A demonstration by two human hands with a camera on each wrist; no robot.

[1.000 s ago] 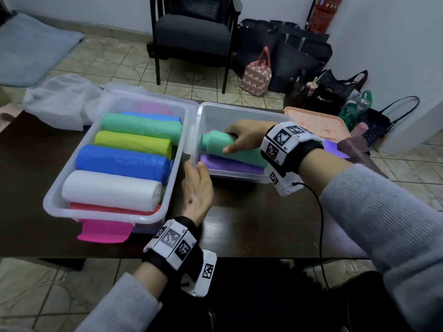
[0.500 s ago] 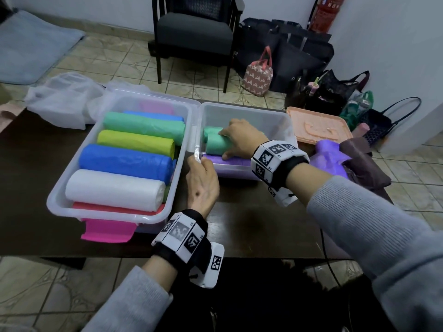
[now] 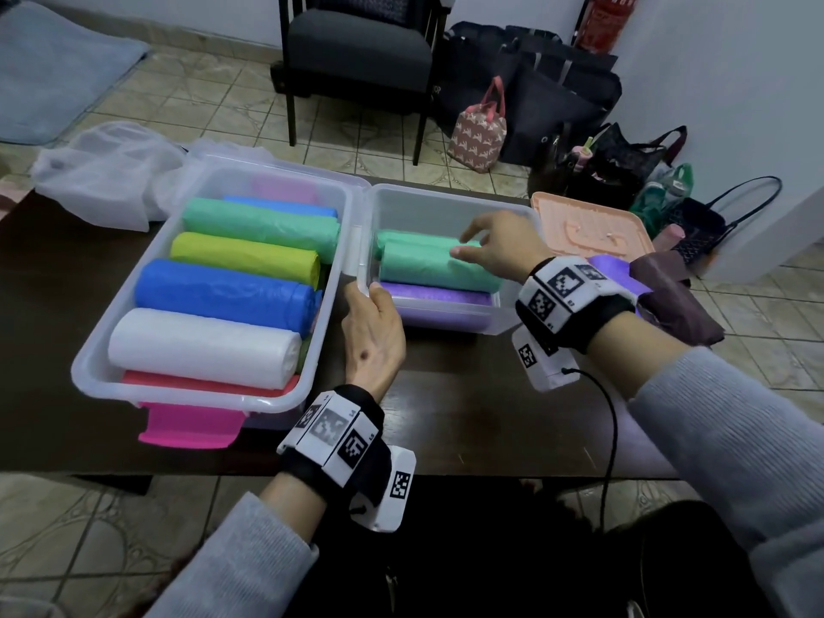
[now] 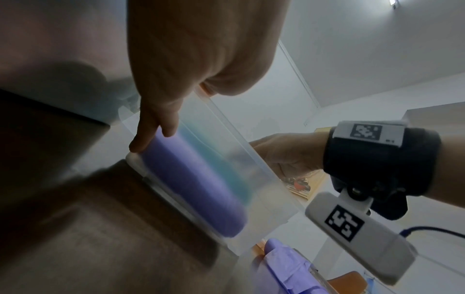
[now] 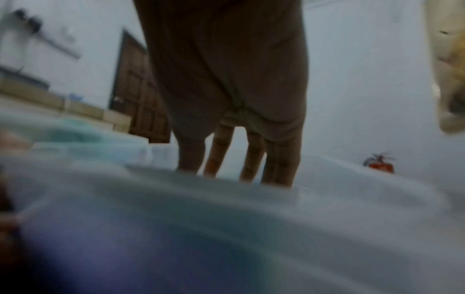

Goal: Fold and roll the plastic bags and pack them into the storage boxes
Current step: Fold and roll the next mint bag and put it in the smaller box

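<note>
I am looking down on a dark worktop [image 3: 468, 394] that carries two clear storage boxes side by side. My landmark is the right box [image 3: 450, 207]. Inside it a green roll [image 3: 428, 265] lies across the middle, with a purple roll [image 3: 441, 298] against the near wall. My right hand [image 3: 499, 247] hovers over the right end of the green roll, fingers spread and loosely extended, the fingertips [image 3: 461, 251] touching the roll's top. My left hand [image 3: 374, 336] grips the near left corner of this box, thumb curled over the rim. To the left of this box, touching it, the left box [image 3: 102, 350] is packed with green, yellow, blue, white and red rolls. To the right lies an orange lid [image 3: 588, 225]. Loose purple [image 3: 611, 265] and maroon [image 3: 677, 301] bags lie just beside it.
</note>
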